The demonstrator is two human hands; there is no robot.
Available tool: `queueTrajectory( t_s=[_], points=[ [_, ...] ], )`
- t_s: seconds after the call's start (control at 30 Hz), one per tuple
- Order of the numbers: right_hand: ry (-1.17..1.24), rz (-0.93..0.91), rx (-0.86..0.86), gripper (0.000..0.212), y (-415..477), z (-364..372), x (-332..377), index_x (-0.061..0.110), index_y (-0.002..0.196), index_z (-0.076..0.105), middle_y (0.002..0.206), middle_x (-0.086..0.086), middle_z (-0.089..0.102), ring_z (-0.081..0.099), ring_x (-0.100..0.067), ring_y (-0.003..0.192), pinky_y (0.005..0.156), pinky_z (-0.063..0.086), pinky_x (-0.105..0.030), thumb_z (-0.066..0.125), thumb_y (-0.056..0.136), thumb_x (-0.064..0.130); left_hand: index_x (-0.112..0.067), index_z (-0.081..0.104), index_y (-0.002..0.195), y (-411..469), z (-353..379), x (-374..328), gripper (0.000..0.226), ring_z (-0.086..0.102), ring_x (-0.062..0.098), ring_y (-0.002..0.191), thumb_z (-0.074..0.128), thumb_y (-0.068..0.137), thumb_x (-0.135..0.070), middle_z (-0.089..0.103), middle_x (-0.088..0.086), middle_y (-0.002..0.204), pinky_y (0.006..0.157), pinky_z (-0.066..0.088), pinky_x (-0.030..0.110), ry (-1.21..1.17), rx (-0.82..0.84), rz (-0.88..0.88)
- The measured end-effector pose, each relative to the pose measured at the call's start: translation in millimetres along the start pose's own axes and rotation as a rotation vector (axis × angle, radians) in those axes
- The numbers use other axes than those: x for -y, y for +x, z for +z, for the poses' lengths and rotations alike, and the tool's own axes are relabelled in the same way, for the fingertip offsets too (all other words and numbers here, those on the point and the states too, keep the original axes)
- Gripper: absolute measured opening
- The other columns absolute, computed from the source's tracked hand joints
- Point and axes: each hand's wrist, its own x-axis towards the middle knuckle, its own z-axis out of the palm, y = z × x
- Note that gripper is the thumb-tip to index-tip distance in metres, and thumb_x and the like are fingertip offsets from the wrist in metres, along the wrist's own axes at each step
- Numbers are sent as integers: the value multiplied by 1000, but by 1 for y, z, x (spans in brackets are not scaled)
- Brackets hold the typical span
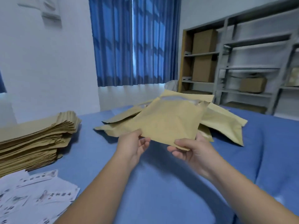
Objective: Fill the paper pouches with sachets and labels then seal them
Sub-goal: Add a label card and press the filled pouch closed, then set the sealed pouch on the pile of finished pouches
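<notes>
Holding the pouch (168, 122) level — left hand (134, 146) and right hand (192, 151) pinched on its 2 near corners — should keep contents in before sealing its far open mouth.

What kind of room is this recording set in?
Likely a small packing or stock room: metal shelving with cardboard boxes, a stack of flat paper pouches, and printed labels on a blue-covered table.

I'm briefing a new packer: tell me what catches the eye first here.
A tan paper pouch held up at centre, mouth open at the far end, in the grip of the left hand and right hand. Behind it, a loose heap of tan pouches; far left, a tall stack of flat brown pouches.
</notes>
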Motion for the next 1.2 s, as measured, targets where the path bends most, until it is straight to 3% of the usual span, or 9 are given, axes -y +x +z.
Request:
queueTrajectory(
  t_s=[0.1,0.17,0.3,0.37,0.47,0.63,0.8,1.0,1.2],
  points=[
    [79,-87,-141,33,6,-32,18,4,112,49,74,-13,66,69,-27,61,48,52,-22,53,84,-14,0,54,93,11,47,10,5,66,12,49,52,93,5,60,14,75,44,50,18,-37,145,-32],
    [155,-165,-223,30,12,-54,33,3,109,49,79,-15,65,70,-28,65,51,54,-22,52,85,-15,-1,53,107,13,77,15,18,72,21,67,50,92,9,65,16,87,54,56,22,-101,261,-45],
    [383,-279,-439,41,29,-101,58,-4,128,46,118,-21,61,71,-28,89,68,59,-26,59,90,-2,-7,38,138,6,116,27,46,72,29,83,49,94,2,61,17,109,70,60,34,-138,353,-89],
    [394,-223,-601,26,32,-120,62,-3,114,56,125,-24,56,68,-26,95,71,60,-26,63,91,6,-7,40,138,2,119,35,45,73,30,82,48,94,-2,61,15,115,71,60,36,-89,379,-110],
    [335,-88,-711,13,34,-135,51,-1,105,54,112,-23,57,66,-28,90,64,60,-28,56,94,7,-8,50,126,-1,111,42,31,73,29,78,46,95,-5,65,12,111,61,59,32,-68,337,-142],
    [232,81,-610,4,39,-112,24,0,96,51,79,-13,55,64,-25,68,49,56,-24,50,93,2,-13,60,100,-2,86,38,12,65,14,57,51,93,-10,66,2,87,52,48,23,4,177,-177],
    [121,186,-465,2,49,-55,0,6,90,55,60,-4,53,55,-14,50,43,47,-19,53,90,6,-13,64,100,-7,52,17,15,55,12,53,53,90,-10,62,-1,72,49,41,21,74,128,-161],
    [109,263,-222,3,60,50,-39,8,84,58,54,0,52,50,-12,45,42,43,-20,55,87,8,-14,65,93,-21,-32,-31,9,55,11,50,56,90,-13,64,-3,65,44,41,19,146,64,-112],
    [92,368,66,5,57,171,-87,9,86,61,54,0,53,50,-12,43,43,41,-19,56,87,10,-15,66,90,-63,-168,-93,7,54,11,53,59,88,-15,62,-4,67,52,38,21,229,-168,-27]
  ],
)
